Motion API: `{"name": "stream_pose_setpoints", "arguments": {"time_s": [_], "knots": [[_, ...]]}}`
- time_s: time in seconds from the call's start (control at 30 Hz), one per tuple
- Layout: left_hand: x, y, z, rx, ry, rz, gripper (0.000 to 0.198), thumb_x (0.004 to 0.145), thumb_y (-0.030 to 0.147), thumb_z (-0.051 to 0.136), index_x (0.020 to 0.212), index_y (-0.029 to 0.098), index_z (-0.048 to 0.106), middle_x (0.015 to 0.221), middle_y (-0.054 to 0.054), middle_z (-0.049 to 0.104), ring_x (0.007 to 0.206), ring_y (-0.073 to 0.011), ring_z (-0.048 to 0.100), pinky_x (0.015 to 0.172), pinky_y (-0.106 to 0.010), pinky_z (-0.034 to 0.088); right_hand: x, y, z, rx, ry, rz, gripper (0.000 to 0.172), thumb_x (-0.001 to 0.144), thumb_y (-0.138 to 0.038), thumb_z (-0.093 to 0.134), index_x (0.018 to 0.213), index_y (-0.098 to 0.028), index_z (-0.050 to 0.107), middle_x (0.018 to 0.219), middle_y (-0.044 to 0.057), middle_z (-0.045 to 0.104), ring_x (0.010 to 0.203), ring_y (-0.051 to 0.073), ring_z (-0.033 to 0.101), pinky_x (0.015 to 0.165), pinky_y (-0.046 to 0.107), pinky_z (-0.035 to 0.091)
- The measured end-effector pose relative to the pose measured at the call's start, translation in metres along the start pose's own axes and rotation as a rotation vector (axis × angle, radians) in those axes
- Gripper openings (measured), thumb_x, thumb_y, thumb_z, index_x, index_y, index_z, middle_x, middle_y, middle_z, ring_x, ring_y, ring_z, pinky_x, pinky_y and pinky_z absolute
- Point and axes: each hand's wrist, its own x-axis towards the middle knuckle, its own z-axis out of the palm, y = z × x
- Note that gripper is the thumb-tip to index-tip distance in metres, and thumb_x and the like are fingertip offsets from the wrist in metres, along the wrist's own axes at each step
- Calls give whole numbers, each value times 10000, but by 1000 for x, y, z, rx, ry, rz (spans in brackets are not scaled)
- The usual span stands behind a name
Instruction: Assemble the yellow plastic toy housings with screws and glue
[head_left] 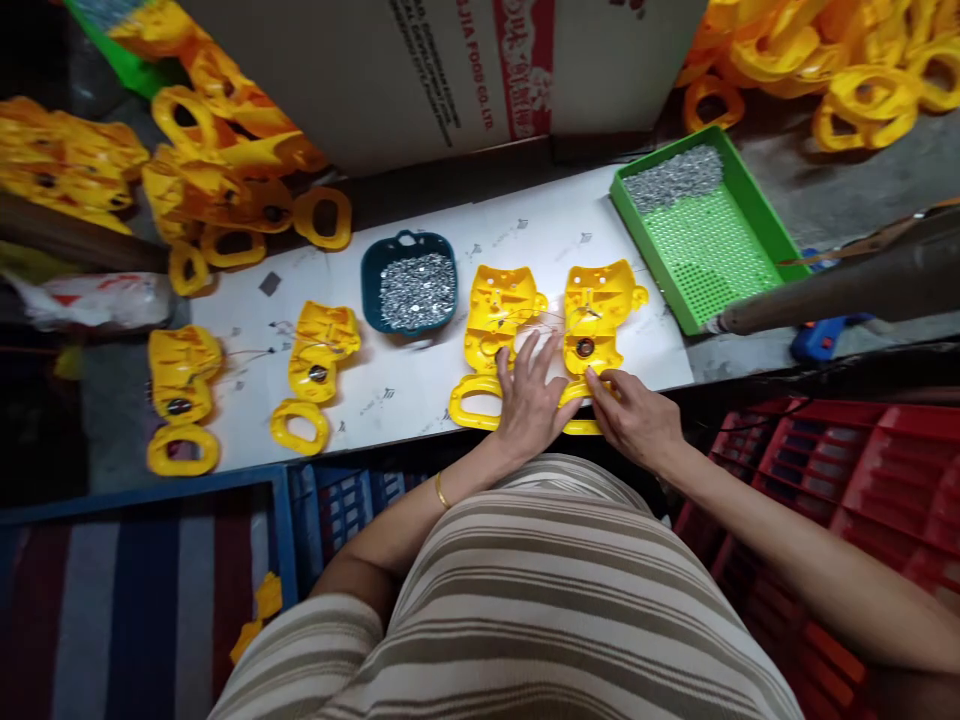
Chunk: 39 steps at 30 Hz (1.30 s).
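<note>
Two yellow plastic shells with thin wires lie side by side on the white board: the right shell [600,300] and the middle shell [499,305]. My left hand [531,395] rests with its fingers spread between them, over the near ends of both. My right hand [630,412] has thumb and index finger pressed together at the lower edge of the right shell, by its ring-shaped handle [581,427]; what they hold is too small to make out. Another handle loop [465,402] lies left of my left hand.
A dark teal basket [371,290] of small metal parts and a green tray [750,225] stand on the board [405,400]. Two more shells [319,345] [184,370] lie left. Yellow parts [225,190] pile behind, below a carton [360,80]. Red crates [847,470] are at right.
</note>
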Motion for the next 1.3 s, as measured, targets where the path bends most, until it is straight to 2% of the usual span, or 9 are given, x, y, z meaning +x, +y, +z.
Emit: {"name": "stream_pose_setpoints", "arguments": {"time_s": [0.1, 0.23, 0.4, 0.57, 0.8, 0.93, 1.0, 1.13, 1.3], "knots": [[-1, 5, 4, 20, 3, 12, 246, 839, 422, 634, 847, 184, 698, 1496, -146, 409, 1410, -347, 284, 1114, -626, 149, -3, 7, -3, -66, -117, -113, 452, 872, -107, 449, 1322, -102, 493, 1143, 151, 636, 926, 200, 594, 497, 253, 411], [-13, -5, -2, -15, 135, -15, 208, 848, 424, 627, 843, 237, 717, 1408, -103, 515, 1346, -309, 381, 1107, -572, 195, -2, 21, -2, -55, -103, -105, 497, 851, -83, 447, 1335, -193, 480, 1125, 115, 629, 962, 196, 606, 420, 215, 357], [-37, -51, -22, 75, 405, -335, 292, 797, 434, 677, 972, 202, 701, 1259, -143, 573, 1234, -302, 458, 1048, -466, 327, 2, 29, -10, 27, 59, 66, 470, 852, -212, 540, 1319, -172, 512, 1120, 129, 618, 872, 198, 610, 526, 252, 478], [-34, -74, -25, 115, 259, -368, 380, 745, 486, 725, 1033, 238, 710, 1439, -122, 436, 1337, -342, 334, 1076, -513, 270, 16, 7, -21, 260, 324, 46, 418, 795, -142, 583, 1206, -216, 601, 1147, 130, 574, 1009, 236, 579, 789, 343, 563], [-16, -69, -31, -4, 276, -349, 121, 797, 380, 712, 842, 293, 783, 1286, -67, 587, 1203, -305, 427, 1016, -496, 302, 34, -25, -21, 539, 342, 108, 316, 828, -125, 542, 1093, -246, 664, 1089, 121, 609, 1002, 229, 609, 787, 376, 574], [-10, -65, -40, -398, 352, -362, 148, 804, 375, 709, 798, 243, 774, 951, -59, 710, 951, -222, 565, 905, -399, 420, 49, -42, -15, 687, 345, 109, 266, 878, -122, 516, 1099, -214, 632, 1034, 104, 679, 956, 188, 659, 813, 336, 570], [-6, -62, -42, -755, 345, -480, 203, 803, 397, 705, 773, 203, 757, 775, -31, 701, 764, -162, 589, 770, -316, 468, 59, -52, -11, 757, 354, 109, 231, 889, -147, 533, 1097, -205, 616, 1069, 107, 690, 1004, 190, 661, 863, 345, 564], [0, -57, -44, -1332, 300, -761, 282, 704, 434, 785, 733, 158, 733, 714, -2, 694, 634, -98, 587, 646, -221, 465, 76, -67, -1, 885, 370, 146, 219, 894, -221, 564, 1110, -209, 599, 1121, 108, 679, 1096, 202, 631, 944, 400, 548], [0, -57, -43, -1526, 328, -825, 301, 629, 408, 840, 734, 144, 740, 696, 2, 700, 652, -84, 604, 657, -188, 475, 88, -75, 3, 1037, 349, 190, 244, 891, -265, 576, 1132, -228, 599, 1102, 89, 664, 1036, 186, 636, 830, 357, 603]]}}
